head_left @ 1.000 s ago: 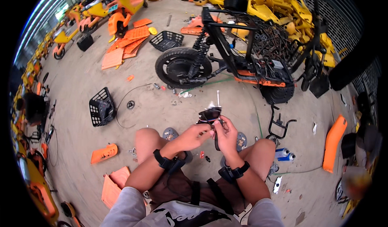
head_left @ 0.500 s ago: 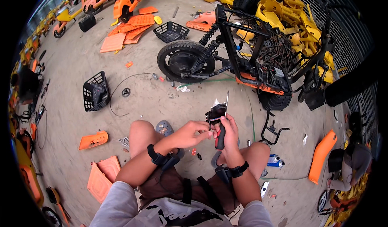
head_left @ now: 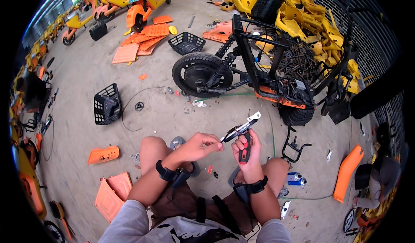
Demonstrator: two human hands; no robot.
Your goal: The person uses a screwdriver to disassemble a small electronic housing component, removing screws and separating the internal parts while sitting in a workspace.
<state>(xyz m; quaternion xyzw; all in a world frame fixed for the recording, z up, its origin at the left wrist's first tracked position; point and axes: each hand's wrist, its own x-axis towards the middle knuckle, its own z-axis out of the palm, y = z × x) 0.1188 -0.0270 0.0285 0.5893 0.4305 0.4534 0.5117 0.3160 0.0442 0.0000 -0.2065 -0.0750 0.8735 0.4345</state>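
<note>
Right hand [head_left: 249,150]: one, its grip closed round a screwdriver [head_left: 244,151] with a black and red handle; the butt pointed back toward the wearer.

Slim part [head_left: 235,133]: one, black and silver with a pale end; it was held at the right hand above the middle of the floor [head_left: 73,126], tilted, the pale end up and to the right.

Left hand [head_left: 203,147]: one, its grip narrow, thumb and fingertips together at the part's lower end; whether they pinched it could not be told.

Wristbands: two, black, one on the left wrist [head_left: 165,171] and one on the right.

Scooter frame [head_left: 247,61]: one, black, stripped; it stood beyond the hands, its rear wheel [head_left: 194,75] to the left.

Yellow panels [head_left: 298,22]: a heap, which lay at the floor's far right corner, near the wall.

Orange panels [head_left: 149,39]: a stack, which lay toward the floor's far edge; a black basket [head_left: 186,44] sat just to its right.

Second basket [head_left: 107,105]: one, black, left of centre; a toothed ring [head_left: 139,106] and a thin cable lay to its right.

Spray cans [head_left: 295,179]: two, blue, which lay beside the right knee.

Curved orange panel [head_left: 348,174]: one, which lay toward the floor's right edge; a co-worker [head_left: 384,178] was just past it.
</note>
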